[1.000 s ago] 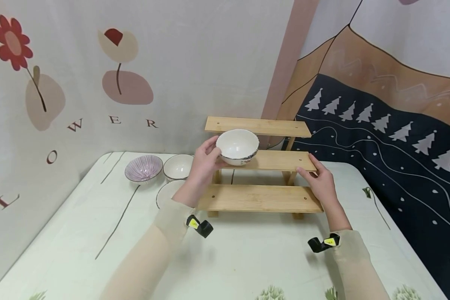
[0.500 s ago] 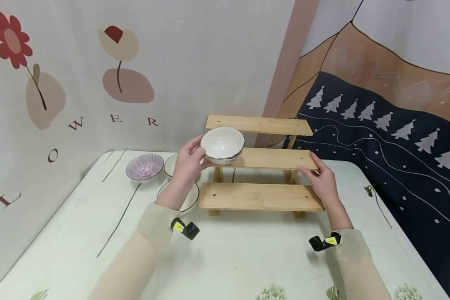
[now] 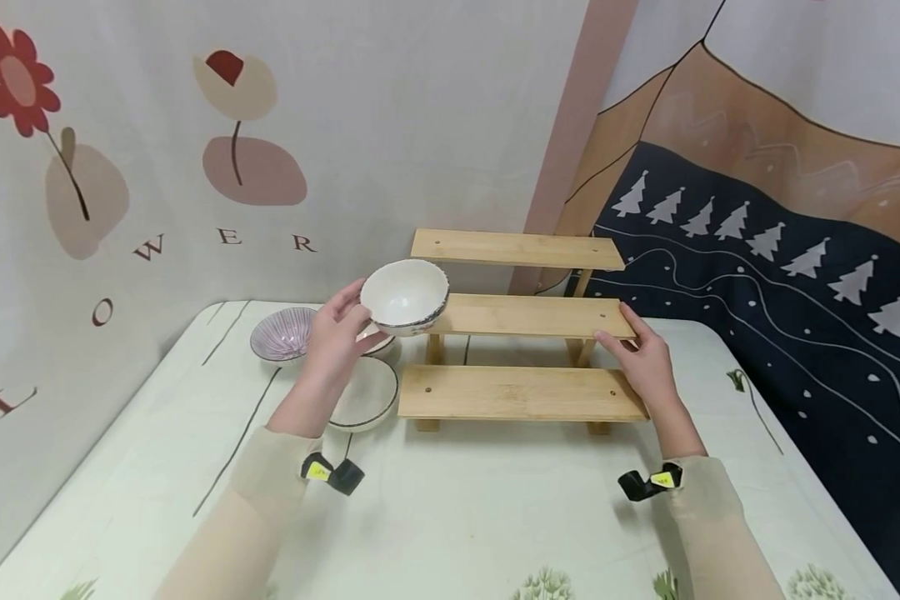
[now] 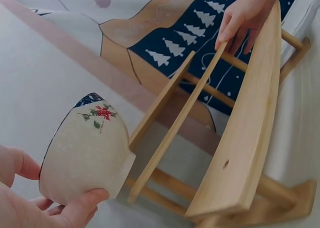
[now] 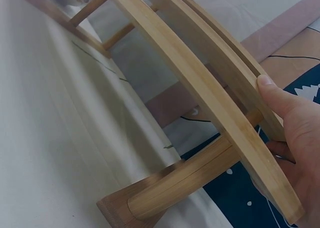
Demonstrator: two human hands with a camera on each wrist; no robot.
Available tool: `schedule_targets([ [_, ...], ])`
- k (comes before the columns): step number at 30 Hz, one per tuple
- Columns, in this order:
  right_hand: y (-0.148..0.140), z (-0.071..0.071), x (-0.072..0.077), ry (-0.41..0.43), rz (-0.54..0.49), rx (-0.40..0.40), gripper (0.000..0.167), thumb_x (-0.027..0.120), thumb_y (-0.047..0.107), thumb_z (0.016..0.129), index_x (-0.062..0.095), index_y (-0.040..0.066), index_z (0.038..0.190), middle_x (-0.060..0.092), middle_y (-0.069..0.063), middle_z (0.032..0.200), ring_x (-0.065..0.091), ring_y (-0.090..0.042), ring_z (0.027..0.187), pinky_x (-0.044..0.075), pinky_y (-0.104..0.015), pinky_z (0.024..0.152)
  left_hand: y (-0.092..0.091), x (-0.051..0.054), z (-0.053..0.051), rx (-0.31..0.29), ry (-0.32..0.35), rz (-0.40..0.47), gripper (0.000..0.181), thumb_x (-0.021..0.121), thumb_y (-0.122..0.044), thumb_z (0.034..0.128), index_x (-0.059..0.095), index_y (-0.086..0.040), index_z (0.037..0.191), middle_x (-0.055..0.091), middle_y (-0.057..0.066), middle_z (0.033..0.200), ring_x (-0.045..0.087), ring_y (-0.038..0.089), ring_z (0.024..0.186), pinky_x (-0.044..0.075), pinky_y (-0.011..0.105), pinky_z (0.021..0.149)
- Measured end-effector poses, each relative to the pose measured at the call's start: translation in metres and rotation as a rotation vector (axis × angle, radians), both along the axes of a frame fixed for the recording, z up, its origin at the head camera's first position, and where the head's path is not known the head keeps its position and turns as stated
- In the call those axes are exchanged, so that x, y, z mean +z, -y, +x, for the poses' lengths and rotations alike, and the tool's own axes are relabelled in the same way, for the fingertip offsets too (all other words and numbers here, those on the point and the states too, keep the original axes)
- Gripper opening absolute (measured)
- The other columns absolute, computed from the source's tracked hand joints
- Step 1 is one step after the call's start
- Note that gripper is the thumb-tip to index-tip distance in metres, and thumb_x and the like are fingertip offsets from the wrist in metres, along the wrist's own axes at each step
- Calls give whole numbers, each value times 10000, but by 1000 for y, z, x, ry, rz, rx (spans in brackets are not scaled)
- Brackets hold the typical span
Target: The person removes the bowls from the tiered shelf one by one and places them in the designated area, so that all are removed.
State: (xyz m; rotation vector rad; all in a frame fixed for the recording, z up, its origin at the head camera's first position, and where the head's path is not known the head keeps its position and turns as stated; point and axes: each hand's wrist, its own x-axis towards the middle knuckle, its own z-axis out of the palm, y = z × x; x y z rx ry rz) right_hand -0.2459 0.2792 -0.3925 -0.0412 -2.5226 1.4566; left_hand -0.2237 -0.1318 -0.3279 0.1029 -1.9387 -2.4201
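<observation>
My left hand (image 3: 337, 333) grips a white bowl (image 3: 405, 293) by its left side, above the table and off the left end of the shelf's middle board. In the left wrist view the bowl (image 4: 87, 153) shows a red flower and a dark blue patch on its outside, with thumb and fingers about its rim and foot. My right hand (image 3: 641, 354) pinches the right end of the middle board of a three-tier wooden shelf (image 3: 525, 393). In the right wrist view the thumb of the right hand (image 5: 295, 133) lies on the board's edge.
Left of the shelf, on a pale cloth-covered table (image 3: 465, 517), stand a purple-striped bowl (image 3: 281, 333) and a dark-rimmed white bowl (image 3: 367, 392). Another white bowl (image 3: 378, 342) is mostly hidden behind the left hand. A printed curtain (image 3: 390, 125) hangs behind.
My left hand has moved left with the white bowl, from over the middle board to beyond its left end. My right hand has stayed on the shelf.
</observation>
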Motion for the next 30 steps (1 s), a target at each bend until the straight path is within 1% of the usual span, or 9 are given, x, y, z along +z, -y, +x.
schedule_targets([
  [7,0,0,0,12,-5,-9,809,663,397,951,246,116,1585,264,-112,1642,285,-314,1509,349,-464,1199,20,0,15,-12,-1,8,613,366,10,977,250,-77,1573,343,132,1589,493,179,1294,579,175,856],
  [10,0,0,-1,16,-4,-10,804,661,397,952,244,132,1586,262,-106,1644,285,-309,1510,349,-455,1199,29,-1,23,-9,5,12,625,362,15,978,232,-84,1581,324,140,1596,494,142,1269,574,173,855],
  [14,0,-1,-2,12,0,-10,803,657,398,955,243,126,1586,257,-114,1645,287,-321,1508,351,-460,1197,42,-3,31,6,2,-9,631,363,15,974,231,-85,1582,312,132,1597,515,68,1201,585,176,857],
  [16,-1,-1,-2,8,2,-11,806,658,403,953,245,120,1585,259,-116,1644,290,-324,1506,353,-466,1196,49,-6,35,18,-4,-17,624,377,13,976,246,-83,1578,333,115,1583,540,33,1171,591,176,859],
  [18,-1,-2,-3,4,4,-9,804,655,402,955,245,117,1585,258,-113,1644,292,-324,1505,355,-472,1193,56,-9,39,31,-12,2,609,394,17,981,268,-76,1569,395,90,1533,573,10,1137,597,183,858],
  [21,-1,-3,-4,1,9,-7,803,655,415,952,252,129,1585,261,-101,1645,297,-317,1503,361,-474,1189,67,-15,43,50,-22,35,571,430,22,986,324,-72,1540,509,-6,1394,621,-4,1076,606,190,838],
  [23,-1,-3,-4,2,12,-6,802,652,421,953,249,136,1586,258,-98,1646,296,-317,1504,361,-475,1190,73,-18,46,57,-27,56,556,442,28,984,344,-64,1523,553,-79,1299,640,-2,1044,613,200,823],
  [24,-1,-3,-4,4,14,-6,806,650,428,952,245,139,1587,257,-98,1647,294,-316,1505,359,-475,1192,77,-19,48,58,-29,66,554,445,31,984,348,-63,1521,568,-91,1272,645,2,1030,616,205,816],
  [30,-1,-3,-4,5,12,-7,823,651,440,948,240,127,1588,258,-106,1646,293,-319,1506,356,-479,1193,91,-26,56,70,-31,92,608,429,44,982,292,-70,1563,584,-107,1270,638,-11,1030,618,209,814],
])
